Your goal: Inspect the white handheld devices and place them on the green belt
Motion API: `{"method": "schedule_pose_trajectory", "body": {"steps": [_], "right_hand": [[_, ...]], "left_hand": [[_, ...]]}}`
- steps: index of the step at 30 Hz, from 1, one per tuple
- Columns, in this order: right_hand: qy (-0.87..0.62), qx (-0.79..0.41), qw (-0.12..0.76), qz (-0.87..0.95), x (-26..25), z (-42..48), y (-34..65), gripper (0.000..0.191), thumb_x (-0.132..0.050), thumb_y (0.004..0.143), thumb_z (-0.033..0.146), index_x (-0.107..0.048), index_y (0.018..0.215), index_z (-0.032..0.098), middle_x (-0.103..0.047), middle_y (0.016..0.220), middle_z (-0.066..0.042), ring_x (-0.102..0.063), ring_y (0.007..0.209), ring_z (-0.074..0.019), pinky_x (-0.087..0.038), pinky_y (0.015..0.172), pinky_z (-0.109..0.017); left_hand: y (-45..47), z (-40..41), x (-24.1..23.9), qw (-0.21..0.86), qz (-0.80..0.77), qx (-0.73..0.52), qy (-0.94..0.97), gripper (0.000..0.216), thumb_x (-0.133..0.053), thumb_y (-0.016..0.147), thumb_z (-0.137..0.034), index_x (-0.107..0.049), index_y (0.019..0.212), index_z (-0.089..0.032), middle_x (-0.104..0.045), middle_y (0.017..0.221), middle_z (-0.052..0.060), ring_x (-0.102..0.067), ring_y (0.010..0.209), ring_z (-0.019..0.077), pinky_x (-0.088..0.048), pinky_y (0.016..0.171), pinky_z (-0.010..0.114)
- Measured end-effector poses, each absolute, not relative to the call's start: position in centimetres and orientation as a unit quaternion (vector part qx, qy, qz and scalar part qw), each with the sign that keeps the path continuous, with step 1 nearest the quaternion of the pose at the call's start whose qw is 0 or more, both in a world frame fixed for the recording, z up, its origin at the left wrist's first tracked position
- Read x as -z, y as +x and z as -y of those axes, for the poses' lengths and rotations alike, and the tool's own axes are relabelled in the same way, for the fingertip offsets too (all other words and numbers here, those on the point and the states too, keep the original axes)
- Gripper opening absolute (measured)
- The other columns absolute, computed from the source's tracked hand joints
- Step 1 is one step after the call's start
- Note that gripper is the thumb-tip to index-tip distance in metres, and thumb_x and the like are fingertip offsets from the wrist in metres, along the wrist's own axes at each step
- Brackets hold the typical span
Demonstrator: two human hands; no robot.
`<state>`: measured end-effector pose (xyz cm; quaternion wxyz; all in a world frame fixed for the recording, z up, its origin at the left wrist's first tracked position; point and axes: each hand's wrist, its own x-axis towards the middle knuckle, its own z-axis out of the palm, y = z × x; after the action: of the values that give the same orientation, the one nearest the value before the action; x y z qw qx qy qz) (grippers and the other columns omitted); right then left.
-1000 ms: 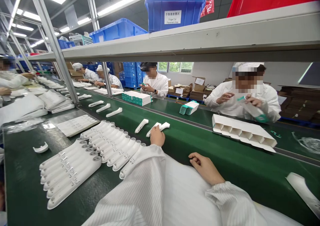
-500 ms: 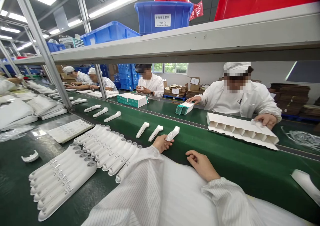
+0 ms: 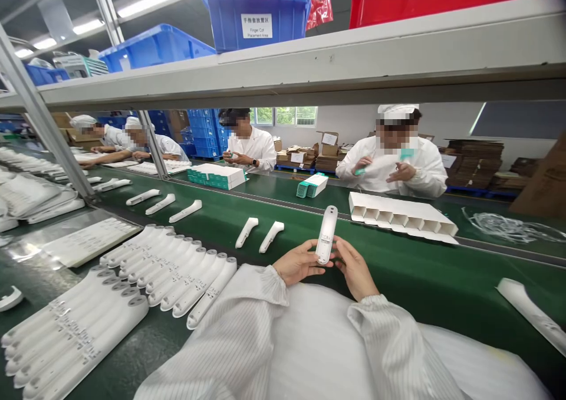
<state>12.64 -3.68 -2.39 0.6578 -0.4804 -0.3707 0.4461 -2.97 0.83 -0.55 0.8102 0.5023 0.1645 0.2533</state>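
Note:
A white handheld infrared thermometer (image 3: pixel 326 235) stands nearly upright before me, with two dark round holes at its head and small markings along its body. My left hand (image 3: pixel 297 262) grips its lower left side between thumb and fingers. At its lower right edge, the fingers of my right hand (image 3: pixel 355 270) close against it. Two more white thermometers, one of them tilted (image 3: pixel 271 236), lie on the green conveyor belt (image 3: pixel 305 223) left of my hands. Rows of similar white thermometers (image 3: pixel 194 276) rest side by side on the bench to the left.
Across the belt, a co-worker (image 3: pixel 393 158) handles a white piece with teal parts. An open white divided carton (image 3: pixel 402 217) and small white-and-teal boxes (image 3: pixel 312 185) stand there. Overhead runs a shelf (image 3: pixel 283 72) with blue bins (image 3: pixel 256 19). Another white thermometer (image 3: pixel 530 311) lies at right.
My left hand has lifted the thermometer off the belt and turned it upright. My right hand has come over to it. The view has shifted rightward, and the co-worker's hands have left the carton.

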Motion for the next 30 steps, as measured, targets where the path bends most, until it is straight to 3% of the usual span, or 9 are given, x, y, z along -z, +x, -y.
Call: {"method": "schedule_pose_trajectory", "body": {"steps": [5, 12, 16, 19, 23, 25, 28, 30], "right_hand": [[-0.372, -0.536, 0.697, 0.298, 1.1, 4.5, 12.4, 0.045, -0.074, 0.061, 0.039, -0.063, 0.1, 0.021, -0.063, 0.075, 0.0, -0.053, 0.062, -0.0108, -0.045, 0.051, -0.022], [-0.335, -0.556, 0.704, 0.289, 1.2, 4.6, 12.5, 0.045, -0.074, 0.061, 0.036, -0.061, 0.101, 0.021, -0.059, 0.063, 0.003, -0.048, 0.049, -0.008, -0.042, 0.041, -0.02], [-0.311, -0.564, 0.706, 0.294, 1.4, 4.5, 12.6, 0.043, -0.067, 0.069, 0.044, -0.057, 0.106, 0.024, -0.058, 0.066, 0.004, -0.046, 0.046, -0.008, -0.039, 0.037, -0.02], [-0.33, -0.54, 0.716, 0.294, 1.6, 4.3, 12.7, 0.038, -0.062, 0.071, 0.051, -0.058, 0.097, 0.024, -0.058, 0.071, 0.003, -0.05, 0.053, -0.0107, -0.041, 0.04, -0.022], [-0.376, -0.496, 0.741, 0.252, 2.0, 3.8, 12.9, 0.03, -0.069, 0.066, 0.044, -0.059, 0.085, 0.024, -0.061, 0.083, 0.002, -0.056, 0.067, -0.0134, -0.048, 0.054, -0.025], [-0.378, -0.517, 0.736, 0.22, 2.0, 3.7, 13.1, 0.03, -0.065, 0.068, 0.045, -0.061, 0.089, 0.024, -0.062, 0.088, 0.0, -0.058, 0.072, -0.0151, -0.05, 0.06, -0.027], [-0.357, -0.561, 0.72, 0.199, 1.5, 4.0, 13.4, 0.033, -0.057, 0.074, 0.047, -0.063, 0.094, 0.022, -0.063, 0.087, -0.002, -0.059, 0.069, -0.0147, -0.049, 0.059, -0.027], [-0.334, -0.587, 0.705, 0.218, 1.1, 4.3, 13.5, 0.034, -0.054, 0.076, 0.046, -0.064, 0.096, 0.021, -0.063, 0.085, -0.002, -0.057, 0.064, -0.0135, -0.047, 0.054, -0.025]], "left_hand": [[-2.3, 0.0, 0.4, 0.818, -0.131, -0.225, 0.513, 0.047, -0.063, 0.076, -0.023, -0.047, 0.12, -0.018, -0.059, 0.11, 0.012, -0.06, 0.097, 0.0187, -0.042, 0.083, 0.03], [-2.2, 0.1, 0.5, 0.824, -0.094, -0.222, 0.513, 0.053, -0.065, 0.074, -0.023, -0.045, 0.123, -0.018, -0.059, 0.111, 0.014, -0.06, 0.096, 0.0203, -0.042, 0.083, 0.032], [-2.1, 0.2, 0.4, 0.809, -0.099, -0.229, 0.532, 0.059, -0.068, 0.071, -0.022, -0.042, 0.124, -0.019, -0.06, 0.107, 0.013, -0.06, 0.096, 0.0201, -0.04, 0.087, 0.036], [-1.7, 0.1, 0.8, 0.778, -0.126, -0.236, 0.568, 0.062, -0.073, 0.064, -0.021, -0.043, 0.118, -0.019, -0.06, 0.098, 0.008, -0.061, 0.089, 0.0176, -0.042, 0.085, 0.036], [-0.7, -0.1, 1.7, 0.7, -0.189, -0.262, 0.636, 0.055, -0.078, 0.054, -0.024, -0.046, 0.098, -0.018, -0.054, 0.083, 0.0, -0.057, 0.067, 0.0091, -0.045, 0.068, 0.028], [-0.4, -0.4, 2.0, 0.661, -0.221, -0.285, 0.658, 0.049, -0.074, 0.059, -0.033, -0.044, 0.094, -0.017, -0.052, 0.081, 0.0, -0.054, 0.061, 0.0074, -0.043, 0.06, 0.024], [-0.8, -1.2, 2.0, 0.546, -0.306, -0.358, 0.693, 0.034, -0.055, 0.077, -0.042, -0.043, 0.098, -0.018, -0.054, 0.084, 0.003, -0.055, 0.069, 0.011, -0.044, 0.062, 0.025], [-1.6, -1.8, 1.9, 0.385, -0.402, -0.4, 0.729, 0.031, -0.05, 0.08, -0.037, -0.045, 0.104, -0.018, -0.055, 0.094, 0.006, -0.055, 0.084, 0.0155, -0.044, 0.075, 0.029]]}}
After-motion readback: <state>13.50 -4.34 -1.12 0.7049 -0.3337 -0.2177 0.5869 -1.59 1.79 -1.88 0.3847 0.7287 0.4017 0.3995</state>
